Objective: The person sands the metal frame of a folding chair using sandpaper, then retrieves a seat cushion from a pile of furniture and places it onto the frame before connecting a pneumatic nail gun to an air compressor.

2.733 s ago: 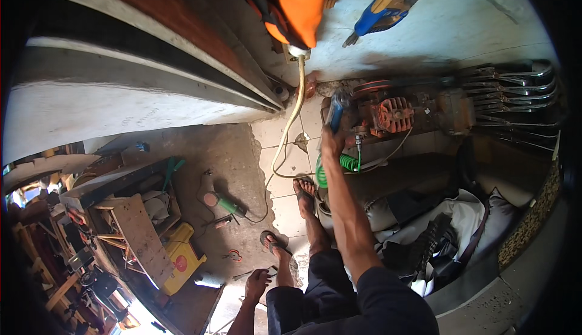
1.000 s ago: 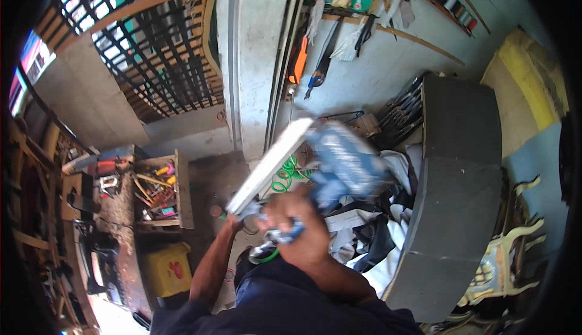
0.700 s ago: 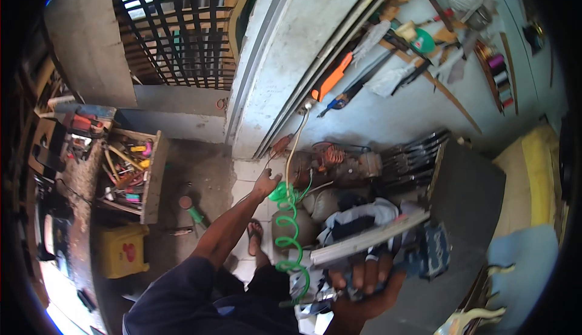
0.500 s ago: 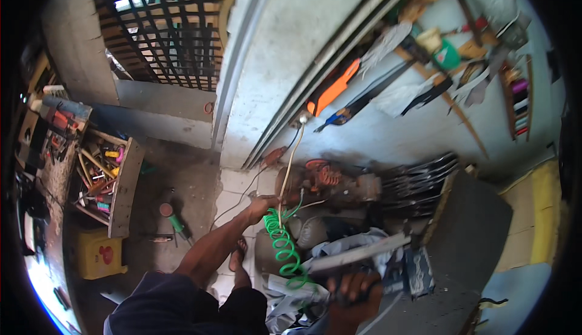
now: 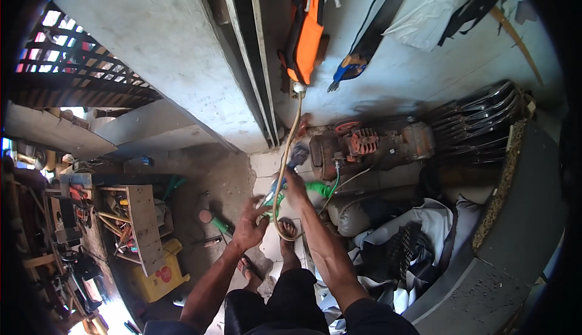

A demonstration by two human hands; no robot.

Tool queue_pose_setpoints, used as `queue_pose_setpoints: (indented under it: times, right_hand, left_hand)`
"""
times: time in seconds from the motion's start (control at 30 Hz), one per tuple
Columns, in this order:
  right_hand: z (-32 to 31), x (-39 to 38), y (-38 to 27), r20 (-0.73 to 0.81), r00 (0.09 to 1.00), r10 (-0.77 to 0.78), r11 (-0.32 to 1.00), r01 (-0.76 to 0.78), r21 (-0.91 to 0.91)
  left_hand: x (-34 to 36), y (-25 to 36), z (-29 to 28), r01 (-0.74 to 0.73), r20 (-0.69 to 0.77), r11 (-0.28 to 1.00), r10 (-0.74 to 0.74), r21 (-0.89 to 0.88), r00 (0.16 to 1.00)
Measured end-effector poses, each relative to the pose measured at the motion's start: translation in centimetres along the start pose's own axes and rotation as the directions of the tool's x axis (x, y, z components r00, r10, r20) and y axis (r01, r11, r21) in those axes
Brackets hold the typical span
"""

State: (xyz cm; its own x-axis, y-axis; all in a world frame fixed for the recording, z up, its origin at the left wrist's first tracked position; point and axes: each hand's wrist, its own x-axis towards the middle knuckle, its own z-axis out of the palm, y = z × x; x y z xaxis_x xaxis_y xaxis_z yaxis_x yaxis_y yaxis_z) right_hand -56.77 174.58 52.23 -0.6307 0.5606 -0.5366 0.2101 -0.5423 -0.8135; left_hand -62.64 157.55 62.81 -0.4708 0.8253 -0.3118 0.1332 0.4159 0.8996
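Note:
My right hand (image 5: pixel 295 186) is closed, reaching down in front of the air compressor (image 5: pixel 364 147). At its fingertips is a dark, blurred object (image 5: pixel 297 153) whose kind I cannot make out. To its left, my left hand (image 5: pixel 250 223) has its fingers spread beside a green coiled air hose (image 5: pixel 317 188). Part of the hose is hidden behind my right hand, and it runs to a fitting on the compressor's tank. A beige cable (image 5: pixel 293 132) hangs from a white wall plug (image 5: pixel 298 86) and loops down between my hands.
At the left stand a workbench with an open tool drawer (image 5: pixel 140 229) and a yellow container (image 5: pixel 173 277). A green-handled tool (image 5: pixel 215 221) lies on the floor. Grey and black fabric (image 5: pixel 418 232) is piled at the right. An orange-handled saw (image 5: pixel 306 38) hangs on the wall.
My right hand has moved from the lower right up to the middle with its dark object. My left hand has drawn back from the hose and cable, its fingers now spread. The view has shifted.

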Motion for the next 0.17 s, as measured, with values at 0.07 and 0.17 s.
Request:
queue_pose_setpoints:
  times: [0.07, 0.17]
  right_hand:
    - [0.4, -0.1, 4.0, 0.224, 0.942, 0.251, 0.889, -0.316, 0.331]
    - [3.8, -2.9, 4.7, 0.476, 0.811, 0.340, 0.773, -0.529, 0.349]
  left_hand:
    - [1.1, -0.3, 0.5, -0.011, -0.263, 0.861, 0.167, 0.509, 0.950]
    - [0.3, -5.7, -1.3, 0.305, -0.077, 0.952, -0.305, -0.012, 0.949]
